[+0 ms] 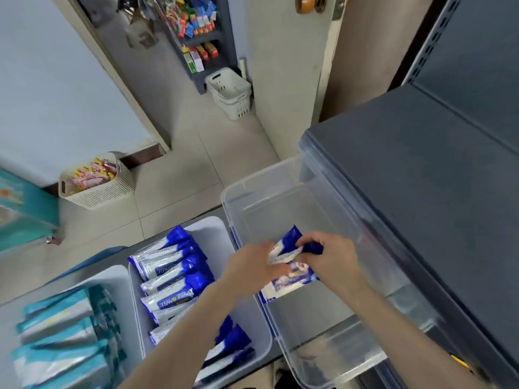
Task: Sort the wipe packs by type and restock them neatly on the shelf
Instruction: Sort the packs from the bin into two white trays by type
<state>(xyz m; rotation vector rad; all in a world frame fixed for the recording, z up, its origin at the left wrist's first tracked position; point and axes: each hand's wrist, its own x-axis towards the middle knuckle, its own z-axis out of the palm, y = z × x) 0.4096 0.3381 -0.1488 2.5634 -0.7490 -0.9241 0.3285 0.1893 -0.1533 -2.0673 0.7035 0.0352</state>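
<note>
Both my hands are inside a clear plastic tub (252, 192) beside the dark grey shelf (421, 169). My left hand (252, 269) and my right hand (331, 256) together grip a small stack of blue-and-white wipe packs (292, 276) just above the tub's floor. To the left, a grey bin (213, 231) holds a row of several blue-and-white 75% wipe packs (174, 276). Further left, another grey bin (112, 273) holds several teal-and-white wipe packs (61, 341).
A beige basket (98, 192) with pink and yellow items stands on the tiled floor by the wall. Stacked white baskets (230, 94) sit near a door and a snack rack (196, 29). A teal box (22, 211) is at far left.
</note>
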